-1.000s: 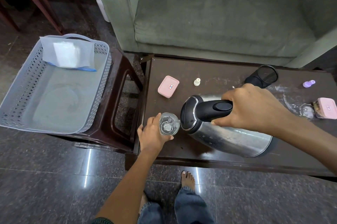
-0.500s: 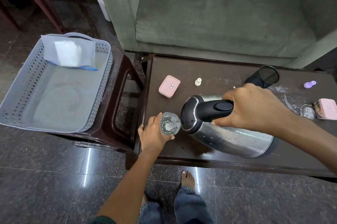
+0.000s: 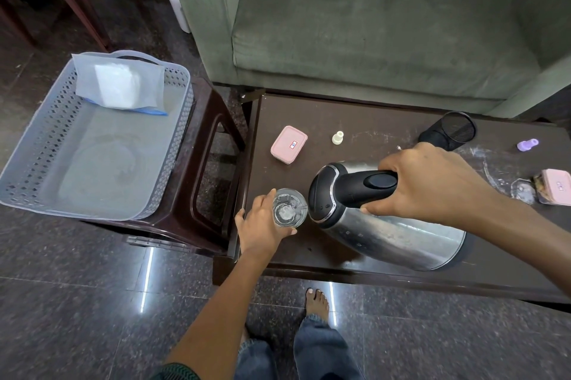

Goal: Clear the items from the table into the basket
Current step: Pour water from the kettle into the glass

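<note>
**Kettle tipped at glass; basket holds one item**

Head view: right hand (image 3: 432, 181) clenches the kettle (image 3: 389, 219) handle, spout tilted toward the glass (image 3: 289, 208), apparently pouring. Left hand (image 3: 262, 225) grasps the glass, steadying it. Beyond the kettle, a pink box (image 3: 289, 144) lies on the scuffed dark table (image 3: 370, 129). The basket (image 3: 31, 163) sits left of the kettle on a stool (image 3: 197, 194), over polished stone floor.

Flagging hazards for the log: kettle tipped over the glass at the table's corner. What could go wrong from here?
1. The glass stands near the table edge, steadied only by the left hand; a nudge from the kettle spout could tip it off.
2. The right hand holds the kettle steeply tilted; an overshoot may spill onto the table or floor, near the bare foot.
</note>
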Demonstrator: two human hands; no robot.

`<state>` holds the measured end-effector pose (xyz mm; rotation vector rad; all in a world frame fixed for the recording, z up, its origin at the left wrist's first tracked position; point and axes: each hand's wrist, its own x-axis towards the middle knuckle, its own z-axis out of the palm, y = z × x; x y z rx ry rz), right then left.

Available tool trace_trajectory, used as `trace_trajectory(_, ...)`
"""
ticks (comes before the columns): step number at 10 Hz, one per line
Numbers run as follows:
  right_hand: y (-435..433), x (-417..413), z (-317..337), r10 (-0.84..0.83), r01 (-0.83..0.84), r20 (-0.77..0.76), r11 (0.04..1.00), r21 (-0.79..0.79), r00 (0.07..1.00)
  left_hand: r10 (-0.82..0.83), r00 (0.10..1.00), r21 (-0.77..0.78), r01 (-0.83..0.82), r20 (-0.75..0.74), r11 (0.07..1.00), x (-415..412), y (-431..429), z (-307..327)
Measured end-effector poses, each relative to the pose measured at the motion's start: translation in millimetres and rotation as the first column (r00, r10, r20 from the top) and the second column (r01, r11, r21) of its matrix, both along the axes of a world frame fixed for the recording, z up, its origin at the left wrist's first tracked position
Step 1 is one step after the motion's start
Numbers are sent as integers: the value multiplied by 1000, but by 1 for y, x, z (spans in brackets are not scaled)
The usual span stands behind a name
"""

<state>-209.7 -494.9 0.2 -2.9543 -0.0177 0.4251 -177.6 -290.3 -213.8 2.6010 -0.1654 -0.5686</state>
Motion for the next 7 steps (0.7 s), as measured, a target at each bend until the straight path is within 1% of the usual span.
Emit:
trace_trajectory(4,1,0,-3,0,0,14,1000,4,1000,5,1000,-9,-5,-1,1000,0,1,-2)
trace_trajectory(7,1,-1,-2,-31,31,3,1000,-4,1000,8,1000,-9,-8,-7,1000,-1,0,-1)
